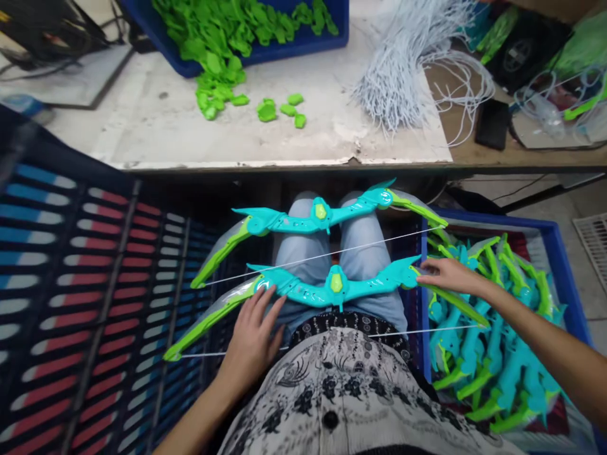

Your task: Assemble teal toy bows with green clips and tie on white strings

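Two toy bows lie across my lap, one beyond the other, each with a turquoise middle, lime-green limbs and a white string. On the nearer toy bow (308, 294), the fingers of my left hand (253, 332) rest spread over the left joint, with the thumb apart. My right hand (448, 276) pinches this bow at its right joint, where the green limb begins. Neither hand touches the farther toy bow (298, 223), which lies over my knees. Its string passes just above the nearer bow.
A blue crate (557, 253) full of similar bows stands at my right. Slatted stacked plastic (95, 297) rises at my left. On the worktable (152, 133) are a blue bin (265, 55) of green parts, loose green pieces (267, 110), a bundle of white strings (398, 76) and a dark phone (493, 123).
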Tool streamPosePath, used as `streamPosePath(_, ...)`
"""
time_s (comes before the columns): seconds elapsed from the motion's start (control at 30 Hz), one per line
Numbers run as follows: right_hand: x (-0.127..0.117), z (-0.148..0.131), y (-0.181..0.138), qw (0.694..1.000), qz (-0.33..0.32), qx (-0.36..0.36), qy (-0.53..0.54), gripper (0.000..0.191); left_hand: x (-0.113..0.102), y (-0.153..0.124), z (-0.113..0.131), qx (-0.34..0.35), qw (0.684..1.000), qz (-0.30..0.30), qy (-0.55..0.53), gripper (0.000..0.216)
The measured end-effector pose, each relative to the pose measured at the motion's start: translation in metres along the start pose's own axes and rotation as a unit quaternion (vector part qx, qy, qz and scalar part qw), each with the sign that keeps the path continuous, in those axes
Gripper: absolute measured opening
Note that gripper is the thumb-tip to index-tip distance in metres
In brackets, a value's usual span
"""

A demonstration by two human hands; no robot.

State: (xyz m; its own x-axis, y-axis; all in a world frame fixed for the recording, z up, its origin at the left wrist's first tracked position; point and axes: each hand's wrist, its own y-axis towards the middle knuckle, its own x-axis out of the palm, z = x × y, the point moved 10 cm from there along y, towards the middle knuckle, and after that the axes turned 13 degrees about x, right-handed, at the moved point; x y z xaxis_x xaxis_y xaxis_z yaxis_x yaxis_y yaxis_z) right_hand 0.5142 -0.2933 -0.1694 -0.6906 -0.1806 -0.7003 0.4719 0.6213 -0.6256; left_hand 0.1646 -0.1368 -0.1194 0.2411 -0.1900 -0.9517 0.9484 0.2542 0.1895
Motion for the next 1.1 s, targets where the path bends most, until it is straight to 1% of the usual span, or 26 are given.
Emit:
streamPosePath(0.03,-0.015,-0.015,-0.002,0.996,0.064,-0.029,-0.056,0.036,0.0,-0.007,-0.002,-0.004,1.0,0.003,0.01,0.054)
streamPosePath(0.1,-0.038,-0.059,-0.007,0.967,0.186,-0.11,-0.131,0.034,-0.007,-0.016,-0.003,0.0,0.999,0.03,0.016,0.056)
streamPosePath(0.13,-0.041,-0.087,-0.01,0.947,0.228,-0.165,-0.153,0.034,-0.015,-0.021,-0.002,0.003,0.998,0.053,0.016,0.056)
streamPosePath(0.17,-0.038,-0.115,-0.01,0.927,0.249,-0.222,-0.174,0.033,-0.026,-0.028,-0.001,0.002,0.996,0.082,0.02,0.057)
streamPosePath(0.23,-0.018,-0.166,-0.002,0.888,0.256,-0.313,-0.22,0.035,-0.046,-0.049,0.001,-0.009,0.991,0.125,0.038,0.057)
streamPosePath(0.27,-0.006,-0.188,0.007,0.872,0.255,-0.338,-0.244,0.04,-0.052,-0.062,0.003,-0.014,0.99,0.131,0.044,0.057)
streamPosePath(0.3,0.004,-0.206,0.018,0.864,0.253,-0.346,-0.265,0.047,-0.053,-0.073,0.005,-0.018,0.991,0.125,0.044,0.056)
streamPosePath(0.33,0.011,-0.22,0.031,0.863,0.25,-0.338,-0.281,0.052,-0.05,-0.083,0.007,-0.019,0.993,0.111,0.037,0.055)
streamPosePath(0.4,0.018,-0.239,0.056,0.873,0.233,-0.303,-0.303,0.056,-0.033,-0.093,0.012,-0.02,0.997,0.08,0.013,0.055)
streamPosePath(0.43,0.017,-0.246,0.066,0.881,0.218,-0.291,-0.304,0.054,-0.022,-0.092,0.012,-0.022,0.997,0.073,0.009,0.056)
streamPosePath(0.5,0.011,-0.256,0.077,0.896,0.163,-0.298,-0.284,0.049,-0.001,-0.076,0.012,-0.023,0.997,0.066,0.019,0.057)
streamPosePath(0.53,0.008,-0.259,0.08,0.904,0.118,-0.311,-0.267,0.044,0.01,-0.062,0.012,-0.019,0.998,0.061,0.028,0.057)
streamPosePath(0.6,0.007,-0.259,0.086,0.919,-0.014,-0.316,-0.235,0.035,0.029,-0.028,0.009,-0.007,0.998,0.037,0.044,0.054)
streamPosePath(0.67,0.015,-0.248,0.092,0.925,-0.166,-0.271,-0.208,0.04,0.044,0.007,0.004,0.005,0.999,0.004,0.048,0.049)
streamPosePath(0.73,0.028,-0.233,0.097,0.919,-0.293,-0.2,-0.175,0.052,0.049,0.037,-0.001,0.015,0.999,-0.028,0.042,0.044)
streamPosePath(0.77,0.032,-0.226,0.1,0.916,-0.336,-0.161,-0.152,0.059,0.049,0.048,-0.004,0.021,0.998,-0.048,0.037,0.042)
streamPosePath(0.8,0.036,-0.22,0.103,0.914,-0.364,-0.127,-0.126,0.065,0.049,0.057,-0.006,0.026,0.997,-0.073,0.03,0.039)
streamPosePath(0.83,0.037,-0.216,0.107,0.915,-0.378,-0.101,-0.098,0.07,0.048,0.064,-0.01,0.028,0.994,-0.101,0.019,0.037)
streamPosePath(0.87,0.033,-0.215,0.113,0.922,-0.373,-0.086,-0.065,0.072,0.044,0.07,-0.015,0.025,0.992,-0.125,0.005,0.036)
streamPosePath(0.9,0.024,-0.216,0.12,0.934,-0.345,-0.084,-0.025,0.072,0.039,0.075,-0.021,0.015,0.99,-0.143,-0.009,0.036)
streamPosePath(0.93,0.01,-0.22,0.126,0.95,-0.298,-0.096,0.013,0.068,0.031,0.08,-0.029,0.001,0.988,-0.153,-0.021,0.037)
streamPosePath(1.0,-0.034,-0.229,0.132,0.973,-0.168,-0.144,0.061,0.055,0.013,0.096,-0.044,-0.017,0.986,-0.161,-0.035,0.039)
streamPosePath(1.03,-0.057,-0.232,0.129,0.978,-0.108,-0.166,0.064,0.049,0.006,0.105,-0.05,-0.014,0.985,-0.167,-0.037,0.041)
streamPosePath(1.07,-0.077,-0.235,0.122,0.979,-0.062,-0.184,0.055,0.045,0.001,0.116,-0.055,-0.007,0.984,-0.177,-0.036,0.045)
streamPosePath(1.1,-0.094,-0.237,0.113,0.979,-0.03,-0.2,0.04,0.042,-0.001,0.126,-0.061,0.0,0.981,-0.189,-0.033,0.05)
